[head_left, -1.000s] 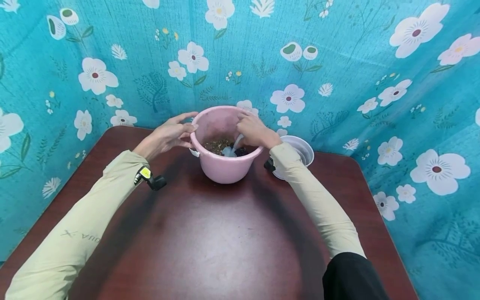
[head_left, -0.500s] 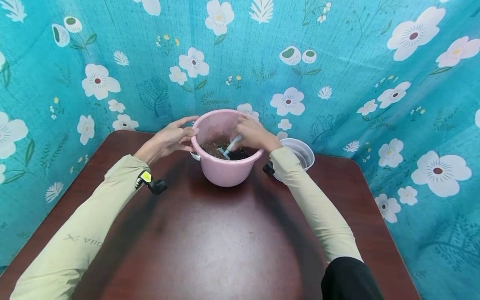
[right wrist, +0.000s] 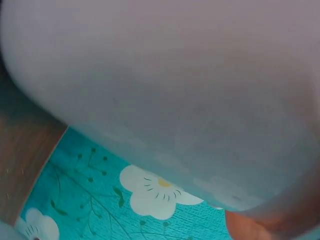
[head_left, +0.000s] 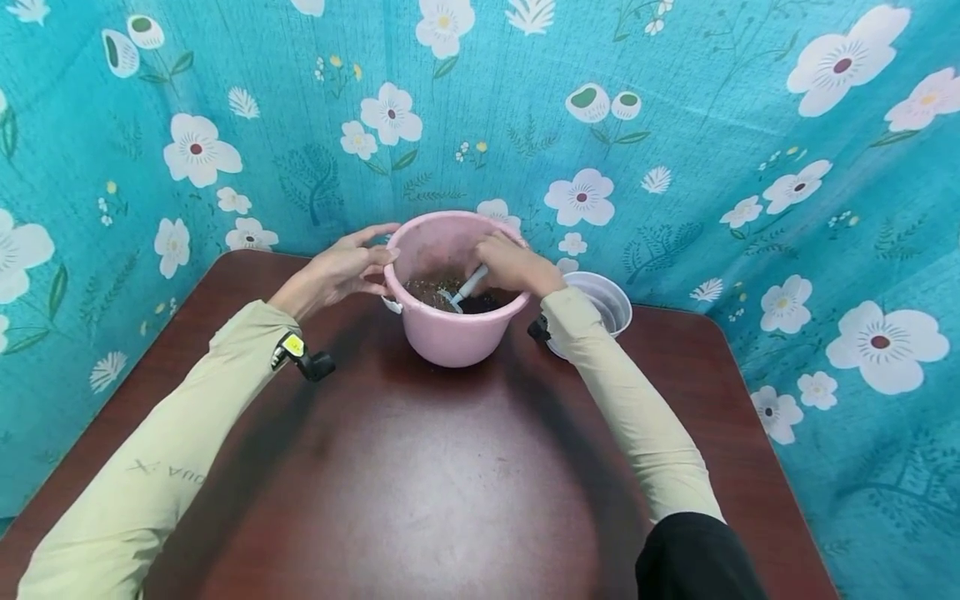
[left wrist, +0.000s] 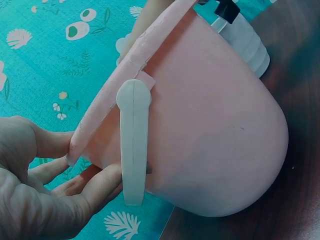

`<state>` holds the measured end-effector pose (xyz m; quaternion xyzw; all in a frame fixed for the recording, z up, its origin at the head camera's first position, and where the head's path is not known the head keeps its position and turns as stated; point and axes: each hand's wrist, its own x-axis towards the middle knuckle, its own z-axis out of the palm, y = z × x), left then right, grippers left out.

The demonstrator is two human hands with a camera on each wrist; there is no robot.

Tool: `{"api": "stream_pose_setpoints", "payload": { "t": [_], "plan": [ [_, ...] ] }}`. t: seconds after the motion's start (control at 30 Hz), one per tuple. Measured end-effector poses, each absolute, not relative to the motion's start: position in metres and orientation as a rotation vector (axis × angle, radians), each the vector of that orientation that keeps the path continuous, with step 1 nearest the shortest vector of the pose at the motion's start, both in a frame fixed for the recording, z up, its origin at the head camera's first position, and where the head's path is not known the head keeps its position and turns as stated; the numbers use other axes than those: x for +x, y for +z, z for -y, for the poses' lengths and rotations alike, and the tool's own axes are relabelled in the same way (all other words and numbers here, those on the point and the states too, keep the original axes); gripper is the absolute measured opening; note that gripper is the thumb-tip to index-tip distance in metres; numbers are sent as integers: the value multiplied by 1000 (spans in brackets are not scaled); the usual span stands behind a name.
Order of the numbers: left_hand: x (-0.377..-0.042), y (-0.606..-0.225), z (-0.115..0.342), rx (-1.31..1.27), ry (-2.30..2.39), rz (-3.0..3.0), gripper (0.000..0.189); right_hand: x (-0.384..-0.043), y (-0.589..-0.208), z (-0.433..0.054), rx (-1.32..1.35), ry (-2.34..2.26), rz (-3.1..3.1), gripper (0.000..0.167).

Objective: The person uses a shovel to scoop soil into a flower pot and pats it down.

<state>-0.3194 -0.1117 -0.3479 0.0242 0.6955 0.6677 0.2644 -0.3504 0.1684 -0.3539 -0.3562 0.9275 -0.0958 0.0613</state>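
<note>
A pink bucket (head_left: pixel 453 337) with brown soil (head_left: pixel 427 292) in its bottom stands near the back of the table. My left hand (head_left: pixel 339 268) grips its left rim, thumb on top and fingers below. In the left wrist view, the left fingers (left wrist: pixel 102 187) reach in beside the white bucket handle (left wrist: pixel 134 145). My right hand (head_left: pixel 513 265) is inside the bucket and holds a small light-blue hand rake (head_left: pixel 471 285), its tines down at the soil. The right wrist view is mostly filled by the bucket's outer wall (right wrist: pixel 165 100); the rake is hidden there.
White plastic pots (head_left: pixel 611 302), seemingly nested, stand just right of the bucket, partly behind the right forearm. A blue flowered curtain (head_left: pixel 480 108) hangs close behind the dark red-brown table (head_left: pixel 450 483).
The rake's head was blurred in the soil a second ago; it has shifted slightly and its tines now show. My left hand keeps its grip on the rim. The head view has tilted a little.
</note>
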Motion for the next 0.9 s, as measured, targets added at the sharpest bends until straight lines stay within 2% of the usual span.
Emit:
{"api": "stream_pose_setpoints", "payload": {
  "t": [0.33,0.9],
  "plan": [
    [-320,-344,118,83,1796,-1899,66,-357,-346,-169,-1119,-374,-2813,15],
    [-317,-345,114,101,1780,-1890,67,-331,-327,-197,-1079,-412,-2930,31]
  ]
}}
